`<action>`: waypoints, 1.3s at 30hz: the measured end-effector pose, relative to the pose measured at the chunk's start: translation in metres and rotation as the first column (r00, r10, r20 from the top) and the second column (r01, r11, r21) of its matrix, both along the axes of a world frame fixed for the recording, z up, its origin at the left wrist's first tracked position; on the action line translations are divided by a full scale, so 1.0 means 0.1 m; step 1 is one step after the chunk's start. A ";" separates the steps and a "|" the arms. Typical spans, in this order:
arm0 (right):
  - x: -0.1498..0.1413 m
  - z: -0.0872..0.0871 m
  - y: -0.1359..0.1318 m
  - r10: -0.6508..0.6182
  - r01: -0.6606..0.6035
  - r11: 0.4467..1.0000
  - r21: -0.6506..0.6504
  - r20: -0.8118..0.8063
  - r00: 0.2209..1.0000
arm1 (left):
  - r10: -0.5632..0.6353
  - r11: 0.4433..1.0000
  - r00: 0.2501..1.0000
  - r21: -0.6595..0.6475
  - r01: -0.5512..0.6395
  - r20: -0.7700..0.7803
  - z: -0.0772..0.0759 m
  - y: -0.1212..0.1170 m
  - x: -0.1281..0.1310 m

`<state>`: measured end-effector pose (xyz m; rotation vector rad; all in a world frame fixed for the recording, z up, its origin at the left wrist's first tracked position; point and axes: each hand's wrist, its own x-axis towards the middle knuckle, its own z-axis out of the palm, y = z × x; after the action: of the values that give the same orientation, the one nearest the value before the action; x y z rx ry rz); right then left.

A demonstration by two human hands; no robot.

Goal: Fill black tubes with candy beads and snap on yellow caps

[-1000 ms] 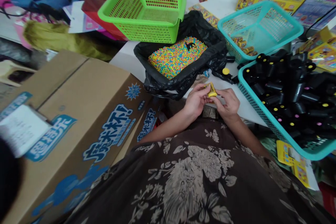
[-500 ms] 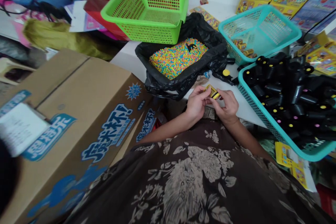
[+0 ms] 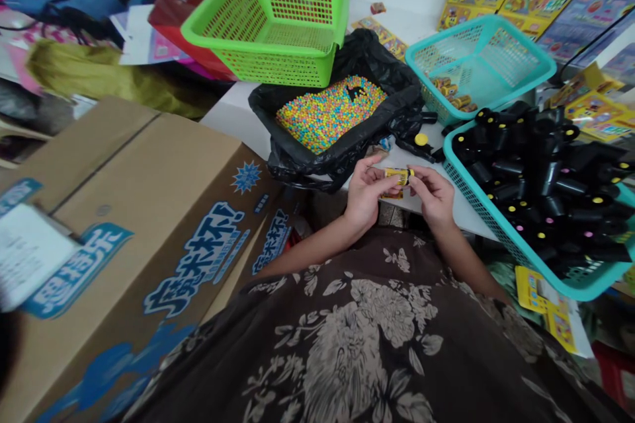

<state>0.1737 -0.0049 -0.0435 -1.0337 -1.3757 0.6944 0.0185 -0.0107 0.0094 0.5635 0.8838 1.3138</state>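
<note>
In front of my lap, at the table's front edge, both hands hold a small yellow cylinder [image 3: 398,176] with a printed wrap and a dark band near its right end. My left hand [image 3: 364,195] is closed round its left end. The thumb and fingers of my right hand [image 3: 435,194] pinch the right end. Just under the cylinder shows a strip of something yellow and red [image 3: 393,195], partly hidden. Beyond my hands stands a tub lined with a black bag [image 3: 265,102], full of coloured candy beads [image 3: 330,112].
A green basket [image 3: 203,41] overlaps the tub's back edge. On the right, one teal basket [image 3: 540,69] holds small yellow cylinders, and another [image 3: 481,201] is heaped with black bottles [image 3: 546,178]. A yellow cap [image 3: 421,139] lies between. A large carton [image 3: 149,165] fills the left.
The yellow cylinder has turned from a slant to nearly level, and its wrap shows more fully. My hands have moved slightly apart. The whole view has shifted a little.
</note>
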 end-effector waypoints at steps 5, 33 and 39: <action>0.01 0.04 0.01 0.029 -0.027 0.999 0.020 -0.062 0.998 | -0.075 0.996 0.997 -0.043 0.075 0.009 -0.02 0.02 0.00; 0.01 0.14 -0.05 0.021 -0.068 0.974 0.215 0.216 0.976 | -0.276 0.943 0.956 -0.167 0.290 0.101 0.01 0.02 -0.03; 0.01 0.08 -0.03 0.052 -0.066 0.991 0.114 0.122 0.991 | -0.238 0.954 0.967 -0.165 0.251 0.094 0.01 0.03 -0.02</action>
<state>0.1743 -0.0078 -0.0354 -0.9557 -1.5377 0.5950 0.0169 -0.0074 0.0103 0.4674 0.8315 1.0144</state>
